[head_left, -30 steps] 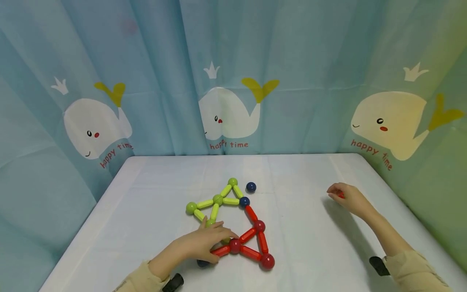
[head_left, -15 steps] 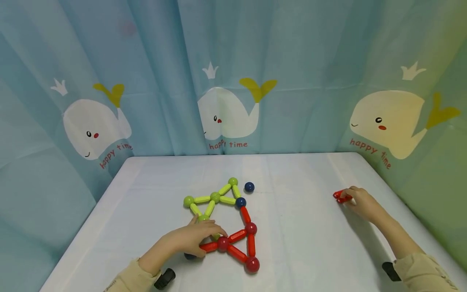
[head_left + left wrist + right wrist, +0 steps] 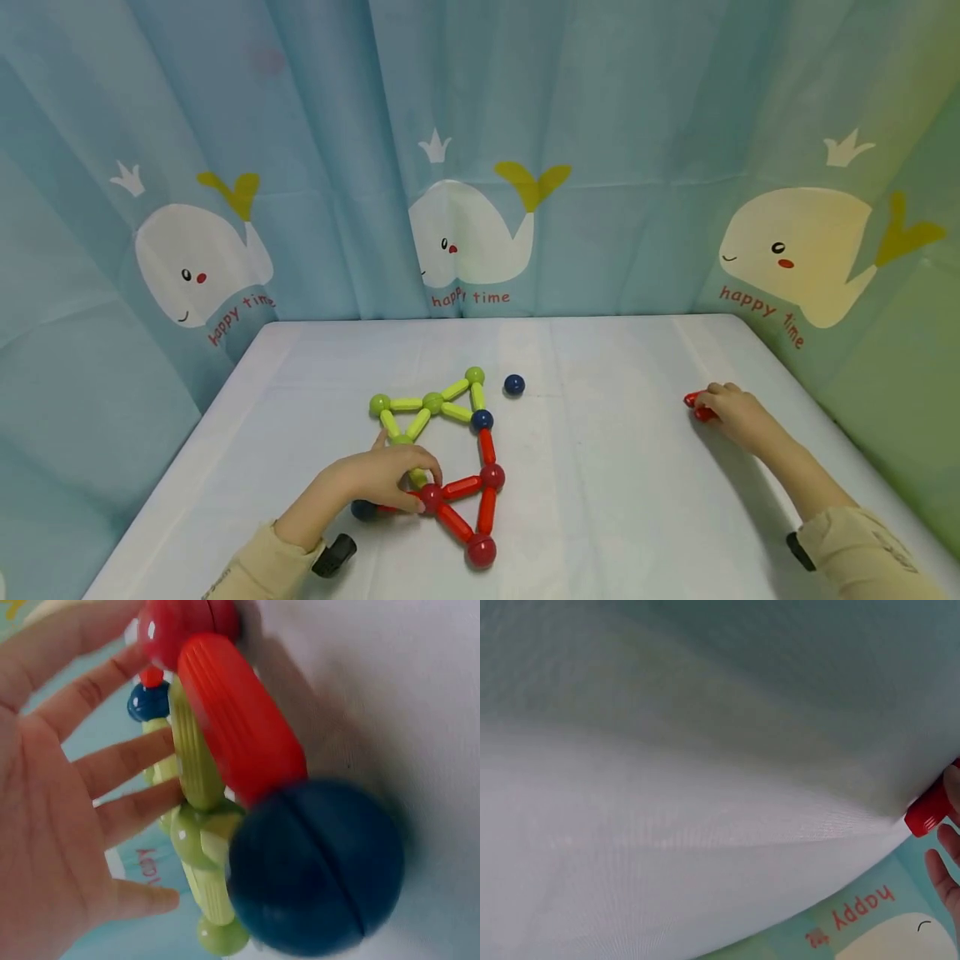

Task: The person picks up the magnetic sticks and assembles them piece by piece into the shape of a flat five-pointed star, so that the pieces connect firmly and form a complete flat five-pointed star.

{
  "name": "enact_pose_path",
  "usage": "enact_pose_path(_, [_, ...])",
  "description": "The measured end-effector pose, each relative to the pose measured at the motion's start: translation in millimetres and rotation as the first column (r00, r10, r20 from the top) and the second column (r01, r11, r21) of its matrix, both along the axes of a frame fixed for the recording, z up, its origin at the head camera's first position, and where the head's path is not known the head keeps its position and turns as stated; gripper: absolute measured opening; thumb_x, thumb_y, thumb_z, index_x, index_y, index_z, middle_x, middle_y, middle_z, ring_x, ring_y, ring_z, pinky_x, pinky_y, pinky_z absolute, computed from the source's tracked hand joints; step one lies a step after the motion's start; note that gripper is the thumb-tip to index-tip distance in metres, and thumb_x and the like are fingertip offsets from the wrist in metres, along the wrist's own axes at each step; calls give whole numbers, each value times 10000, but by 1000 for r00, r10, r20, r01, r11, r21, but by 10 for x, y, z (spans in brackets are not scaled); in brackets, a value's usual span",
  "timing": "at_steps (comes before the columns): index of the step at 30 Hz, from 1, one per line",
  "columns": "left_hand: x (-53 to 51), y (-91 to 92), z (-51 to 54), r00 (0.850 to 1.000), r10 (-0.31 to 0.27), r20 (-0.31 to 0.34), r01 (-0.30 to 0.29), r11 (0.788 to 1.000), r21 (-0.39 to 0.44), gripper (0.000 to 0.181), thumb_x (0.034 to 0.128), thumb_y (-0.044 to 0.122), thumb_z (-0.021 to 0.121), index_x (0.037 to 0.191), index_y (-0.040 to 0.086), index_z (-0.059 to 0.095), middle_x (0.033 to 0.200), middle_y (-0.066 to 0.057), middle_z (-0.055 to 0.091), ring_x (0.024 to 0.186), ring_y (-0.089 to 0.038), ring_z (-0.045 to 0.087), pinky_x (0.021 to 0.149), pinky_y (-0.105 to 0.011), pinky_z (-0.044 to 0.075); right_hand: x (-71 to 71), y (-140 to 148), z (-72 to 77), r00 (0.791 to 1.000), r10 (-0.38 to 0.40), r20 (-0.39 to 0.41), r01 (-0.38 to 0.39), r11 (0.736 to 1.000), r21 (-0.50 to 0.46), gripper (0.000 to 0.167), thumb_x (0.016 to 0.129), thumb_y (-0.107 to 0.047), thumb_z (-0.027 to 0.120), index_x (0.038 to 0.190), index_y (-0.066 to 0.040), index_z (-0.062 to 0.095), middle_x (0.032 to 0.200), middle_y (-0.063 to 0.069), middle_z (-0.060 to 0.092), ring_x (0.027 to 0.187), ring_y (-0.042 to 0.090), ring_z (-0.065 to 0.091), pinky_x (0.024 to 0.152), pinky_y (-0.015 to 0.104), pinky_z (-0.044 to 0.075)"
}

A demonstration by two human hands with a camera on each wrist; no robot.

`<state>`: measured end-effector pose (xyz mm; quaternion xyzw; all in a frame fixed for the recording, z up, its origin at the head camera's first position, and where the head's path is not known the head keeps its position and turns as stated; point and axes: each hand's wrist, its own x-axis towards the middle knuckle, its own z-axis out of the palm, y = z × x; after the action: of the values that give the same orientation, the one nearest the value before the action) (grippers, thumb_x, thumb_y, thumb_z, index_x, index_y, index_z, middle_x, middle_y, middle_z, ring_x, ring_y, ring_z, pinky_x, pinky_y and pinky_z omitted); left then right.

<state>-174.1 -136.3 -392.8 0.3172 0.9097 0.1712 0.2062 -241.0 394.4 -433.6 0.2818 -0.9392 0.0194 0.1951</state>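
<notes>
My left hand pinches a red ball between thumb and forefinger, its other fingers spread beside the lime rods. This ball belongs to a linked frame of magnetic rods and balls: lime triangles at the back, a red triangle at the front. A dark blue ball joins the lime and red parts. Another blue ball, large in the left wrist view, ends a red rod under my hand. On the right, my right hand holds red rods; its palm side is hidden.
A loose dark blue ball lies behind the frame. The white table reaches back to a blue curtain with printed whales. A black band is by the left wrist.
My left hand has drawn the frame leftward, turning it somewhat, and its hold now shows on the red ball. My right hand has shifted slightly rightward, the red rods now showing past its fingers.
</notes>
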Motion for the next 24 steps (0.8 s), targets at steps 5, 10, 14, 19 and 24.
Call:
enact_pose_path(5, [21, 97, -80, 992, 31, -121, -27, 999, 28, 207, 841, 243, 702, 1036, 188, 657, 1063, 35, 664, 1080, -170, 586, 1052, -696, 149, 27, -64, 25, 999, 37, -17, -36, 999, 27, 221, 634, 55, 776, 752, -24, 607, 728, 81, 617, 627, 271, 559, 551, 390, 466])
enact_pose_path(10, [70, 319, -149, 978, 106, -182, -90, 992, 94, 220, 873, 265, 662, 1061, 150, 653, 991, 19, 673, 913, -129, 583, 933, -414, 446, 83, -221, 65, 999, 31, 11, -32, 999, 10, 246, 681, 57, 748, 831, -20, 568, 692, 44, 600, 599, 201, 564, 555, 360, 479])
enact_pose_path(14, [92, 530, -178, 971, 208, -118, -183, 965, 190, 216, 892, 267, 641, 1070, 145, 651, 954, -4, 674, 845, -113, 597, 740, -267, 492, 109, -400, 89, 998, 28, 48, -28, 1000, -14, 263, 700, 71, 735, 879, -18, 566, 737, 47, 606, 638, 184, 563, 578, 350, 497])
enact_pose_path(19, [110, 754, -197, 954, 292, -66, -270, 935, 229, 242, 873, 282, 668, 1059, 128, 645, 874, 3, 660, 764, -88, 574, 666, -218, 475, 130, -655, 125, 991, 65, 120, -57, 996, -69, 261, 728, 129, 685, 946, 11, 603, 817, 65, 622, 732, 217, 605, 653, 363, 522])
enact_pose_path(24, [117, 864, -217, 929, 362, -77, -338, 915, 221, 283, 815, 279, 732, 1033, 115, 657, 859, -2, 669, 771, -110, 559, 674, -234, 464, 138, -885, 148, 977, 81, 195, -58, 991, -120, 241, 762, 125, 663, 980, 31, 623, 865, 85, 636, 796, 257, 628, 711, 387, 529])
